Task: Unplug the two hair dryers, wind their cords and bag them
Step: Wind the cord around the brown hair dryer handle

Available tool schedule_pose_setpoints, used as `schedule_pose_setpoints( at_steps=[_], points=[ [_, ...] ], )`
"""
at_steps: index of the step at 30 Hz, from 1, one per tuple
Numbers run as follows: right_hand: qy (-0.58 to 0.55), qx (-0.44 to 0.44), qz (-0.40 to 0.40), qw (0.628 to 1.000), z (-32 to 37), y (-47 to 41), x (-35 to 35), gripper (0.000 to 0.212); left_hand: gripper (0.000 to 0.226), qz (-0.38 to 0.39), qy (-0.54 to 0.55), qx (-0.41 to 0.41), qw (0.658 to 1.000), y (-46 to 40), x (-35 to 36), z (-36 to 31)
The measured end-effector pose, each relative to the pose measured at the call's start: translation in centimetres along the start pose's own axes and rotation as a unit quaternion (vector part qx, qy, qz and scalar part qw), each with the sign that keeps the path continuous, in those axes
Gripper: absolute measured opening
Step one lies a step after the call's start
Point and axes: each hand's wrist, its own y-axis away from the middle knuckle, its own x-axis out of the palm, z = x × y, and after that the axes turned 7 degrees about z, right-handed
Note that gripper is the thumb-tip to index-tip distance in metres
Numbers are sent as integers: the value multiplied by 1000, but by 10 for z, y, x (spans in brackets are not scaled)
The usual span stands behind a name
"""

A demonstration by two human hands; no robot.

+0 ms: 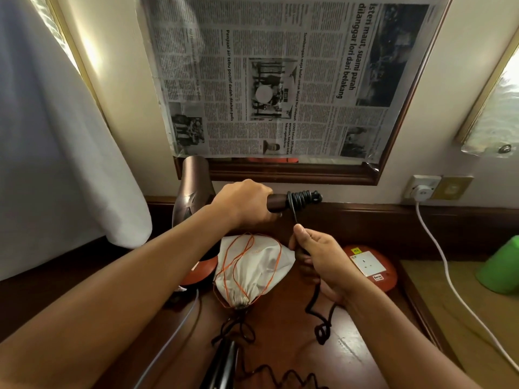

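Two hands: left and right. Two dryers: a bronze one far left and a dark one at the near edge. Two black cords: one partly wound, one loose on the tabletop. One white bag. One green cup at right. One newspaper. One white plug in the wall.

A left hand grips a bronze hair dryer by its handle. The right hand pinches its black coiled cord, partly wound round the handle.
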Motion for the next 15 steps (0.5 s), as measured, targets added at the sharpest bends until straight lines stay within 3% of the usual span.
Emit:
schedule_pose_setpoints(
  at_steps=[4,10,15],
  points=[
    [-141,-20,57,988,-17,-2,-8,28,25,-3,11,0,1000,2,-1,-1],
    [-90,29,56,994,-37,-2,-17,48,26,-9,30,9,999,5,-8,0],
    [-160,19,94,983,-43,-5,-23,37,23,-14,34,10,999,7,-11,0]
  ],
)
